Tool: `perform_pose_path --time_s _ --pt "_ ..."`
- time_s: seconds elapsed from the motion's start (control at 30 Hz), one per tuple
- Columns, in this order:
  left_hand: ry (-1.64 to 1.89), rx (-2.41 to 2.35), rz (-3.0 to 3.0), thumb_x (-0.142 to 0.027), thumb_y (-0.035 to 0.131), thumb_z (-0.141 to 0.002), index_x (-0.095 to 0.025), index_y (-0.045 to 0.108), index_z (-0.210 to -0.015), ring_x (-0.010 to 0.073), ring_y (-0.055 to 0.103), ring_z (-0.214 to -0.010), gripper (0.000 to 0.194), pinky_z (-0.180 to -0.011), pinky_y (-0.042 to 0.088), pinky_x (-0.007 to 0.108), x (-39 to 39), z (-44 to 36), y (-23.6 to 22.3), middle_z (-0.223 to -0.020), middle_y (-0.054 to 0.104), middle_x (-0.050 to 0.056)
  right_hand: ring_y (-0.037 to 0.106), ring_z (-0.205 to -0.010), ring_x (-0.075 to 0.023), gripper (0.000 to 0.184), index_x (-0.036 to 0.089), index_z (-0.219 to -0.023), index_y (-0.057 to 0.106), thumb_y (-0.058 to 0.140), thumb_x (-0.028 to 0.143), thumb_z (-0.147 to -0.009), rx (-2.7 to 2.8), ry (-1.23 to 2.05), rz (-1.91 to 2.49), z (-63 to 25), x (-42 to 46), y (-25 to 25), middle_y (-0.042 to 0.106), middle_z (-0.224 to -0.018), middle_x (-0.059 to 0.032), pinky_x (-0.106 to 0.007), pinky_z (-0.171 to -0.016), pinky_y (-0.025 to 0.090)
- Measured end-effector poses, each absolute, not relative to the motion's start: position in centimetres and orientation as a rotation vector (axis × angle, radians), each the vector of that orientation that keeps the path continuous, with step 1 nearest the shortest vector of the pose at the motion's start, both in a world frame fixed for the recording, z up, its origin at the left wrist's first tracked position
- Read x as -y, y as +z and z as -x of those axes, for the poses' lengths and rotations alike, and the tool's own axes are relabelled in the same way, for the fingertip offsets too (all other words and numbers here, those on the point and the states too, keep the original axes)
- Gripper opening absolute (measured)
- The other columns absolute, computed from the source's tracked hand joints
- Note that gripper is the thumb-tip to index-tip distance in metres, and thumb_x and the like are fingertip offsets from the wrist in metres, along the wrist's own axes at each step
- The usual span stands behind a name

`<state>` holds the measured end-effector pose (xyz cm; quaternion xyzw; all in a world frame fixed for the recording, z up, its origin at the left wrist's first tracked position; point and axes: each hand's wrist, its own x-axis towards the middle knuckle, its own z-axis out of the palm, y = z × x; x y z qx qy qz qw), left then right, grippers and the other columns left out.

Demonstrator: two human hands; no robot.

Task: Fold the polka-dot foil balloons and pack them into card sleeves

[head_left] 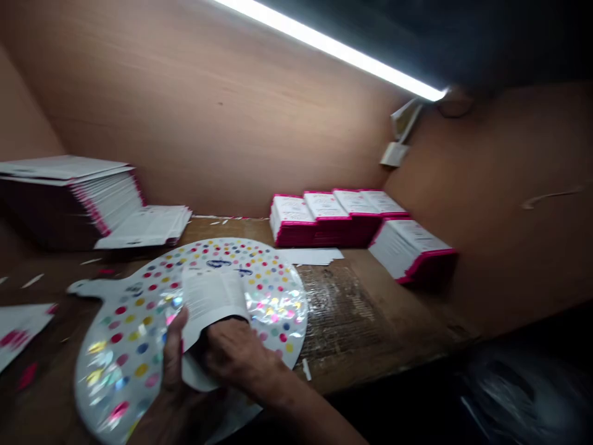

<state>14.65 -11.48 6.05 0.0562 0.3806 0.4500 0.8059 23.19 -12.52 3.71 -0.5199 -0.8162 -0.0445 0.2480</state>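
Note:
A white printed paper packet [215, 300] is bent open above a round white board [109, 352] with coloured dots and a short handle. My left hand [170, 374] grips the packet's left side, its thumb upright along the edge. At the packet's near opening, my right hand [236, 352] reaches inside with bent fingers; the paper and shadow hide the fingertips, so whether they hold anything does not show. The board lies flat on the brown work table [343, 309] beneath both hands.
Neat stacks of white packets with pink edges [331, 216] stand along the back wall. Another such stack [412, 247] is at the right. A tall pile of packets [83, 191] stands at the left. Paper scraps [306, 369] lie about. A tube light [333, 48] hangs above.

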Motion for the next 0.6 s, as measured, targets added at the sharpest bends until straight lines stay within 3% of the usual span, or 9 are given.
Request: perform_pose_path --time_s 0.1,0.17,0.27,0.4,0.5,0.6 --pt "1.049 -0.858 -0.245 -0.053 0.059 -0.08 -0.015 0.07 -0.109 0.0294 0.071 -0.089 0.048 -0.085 0.057 0.039 11.8 -13.8 5.3 -0.077 0.075 0.007 0.063 -0.101 -0.0301 0.04 0.002 -0.124 0.057 0.055 0.013 -0.085 2.289 -0.224 1.513 -22.6 16.4 3.6 0.066 -0.114 -0.021 -0.044 -0.091 0.053" --pt "1.074 -0.937 -0.404 -0.061 0.055 -0.079 -0.015 0.071 -0.102 0.0286 0.07 -0.084 0.054 -0.079 0.057 0.038 11.8 -13.2 4.8 -0.076 0.073 0.009 0.058 -0.115 -0.0334 0.043 -0.004 -0.129 0.051 0.049 0.006 -0.087 2.214 -0.322 1.489 -22.4 18.2 3.5 0.06 -0.126 -0.0275 -0.047 -0.097 0.05" --pt "0.896 -1.213 -0.85 -0.066 0.05 -0.077 -0.017 0.071 -0.081 0.0263 0.066 -0.071 0.054 -0.065 0.053 0.036 11.3 -11.6 4.9 -0.064 0.067 0.008 0.061 -0.113 -0.0273 0.034 0.002 -0.121 0.058 0.045 0.005 -0.09 2.172 -0.246 1.237 -22.9 20.0 3.5 0.066 -0.12 -0.0218 -0.041 -0.096 0.052" --pt "0.558 -1.665 -1.525 -0.063 0.06 -0.072 -0.021 0.059 -0.055 0.0238 0.06 -0.062 0.046 -0.058 0.04 0.031 10.3 -9.4 5.5 -0.052 0.057 0.003 0.069 -0.077 -0.0152 0.015 0.014 -0.094 0.064 0.052 0.007 -0.088 2.031 -0.058 1.031 -25.3 22.2 3.1 0.073 -0.089 -0.0069 -0.028 -0.072 0.057" --pt "0.462 -2.025 -2.124 -0.06 0.052 -0.082 -0.02 0.063 -0.065 0.026 0.063 -0.07 0.045 -0.062 0.038 0.032 10.2 -9.3 5.6 -0.065 0.065 0.007 0.065 -0.063 -0.0127 0.011 0.018 -0.082 0.061 0.055 0.011 -0.088 1.977 -0.031 1.055 -27.6 23.4 2.7 0.071 -0.076 -0.0024 -0.026 -0.06 0.054" --pt "0.355 -1.998 -2.404 -0.065 0.052 -0.081 -0.018 0.066 -0.075 0.029 0.065 -0.073 0.05 -0.062 0.041 0.034 10.4 -10.5 5.4 -0.072 0.068 0.011 0.066 -0.066 -0.0141 0.009 0.019 -0.083 0.061 0.058 0.011 -0.087 1.924 -0.114 1.131 -29.2 23.5 2.6 0.07 -0.076 -0.0019 -0.028 -0.062 0.054"
